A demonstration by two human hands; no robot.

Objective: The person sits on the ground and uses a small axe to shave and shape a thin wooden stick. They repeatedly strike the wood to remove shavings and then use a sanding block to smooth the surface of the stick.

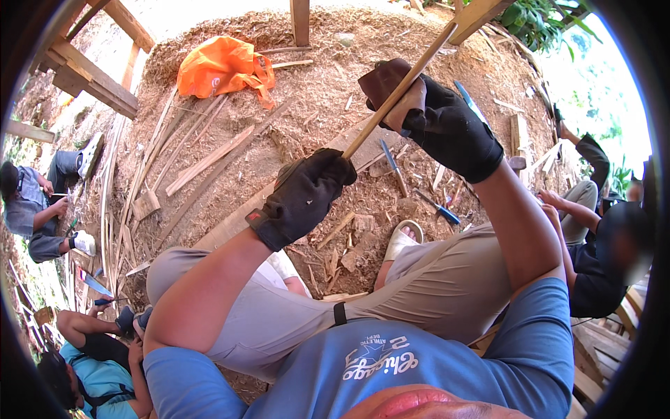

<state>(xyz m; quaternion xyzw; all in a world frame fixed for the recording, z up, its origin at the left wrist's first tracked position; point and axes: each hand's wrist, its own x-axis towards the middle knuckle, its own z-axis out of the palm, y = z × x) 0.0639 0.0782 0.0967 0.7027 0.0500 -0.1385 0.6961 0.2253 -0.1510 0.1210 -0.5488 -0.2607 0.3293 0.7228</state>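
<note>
A slender wooden stick slants up and to the right in front of me. My left hand, in a black glove, is closed around its lower end. Higher up, my right hand, also gloved in black, grips a brown folded sheet that looks like sandpaper. The sheet is bent around the stick, and its paler side shows next to my fingers. My right fingertips are partly hidden behind the sheet and stick. Below the stick, a wooden board lies on the ground between my legs.
An orange plastic bag lies on ground covered with shavings. Long wood strips lie at left. A blue-handled knife and another blade lie near my right foot. People sit at far left, lower left and right.
</note>
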